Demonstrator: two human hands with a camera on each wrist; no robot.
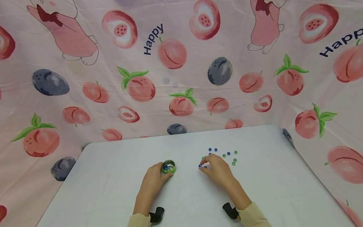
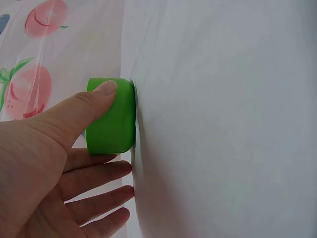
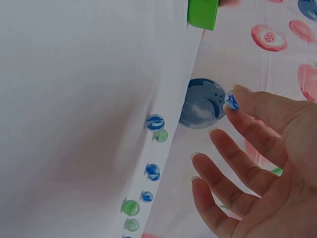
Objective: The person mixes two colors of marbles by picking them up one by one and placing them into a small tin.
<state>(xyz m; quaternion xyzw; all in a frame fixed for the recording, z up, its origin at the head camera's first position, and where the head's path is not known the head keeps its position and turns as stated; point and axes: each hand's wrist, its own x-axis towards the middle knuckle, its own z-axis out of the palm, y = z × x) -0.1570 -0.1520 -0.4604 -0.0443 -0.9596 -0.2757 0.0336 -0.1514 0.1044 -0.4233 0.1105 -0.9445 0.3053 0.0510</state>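
Observation:
A small round green container [image 1: 169, 167] with a shiny inside stands on the white table, a few blue and green marbles in it. My left hand [image 1: 154, 179] grips its side, thumb on the near wall; the left wrist view shows the thumb [image 2: 84, 111] lying against the green container [image 2: 116, 119]. My right hand [image 1: 217, 169] pinches one blue marble [image 3: 231, 100] between thumb and index finger, to the right of the container. The other fingers [image 3: 218, 203] of that hand are spread and loosely bent. Loose blue and green marbles lie about and beyond the right hand.
Several blue and green marbles, among them a green marble [image 1: 233, 163] and a blue marble [image 1: 228, 153], are scattered on the white table [image 1: 113, 189] at the right. A peach-print cloth [image 1: 198, 69] hangs behind the table and along its sides.

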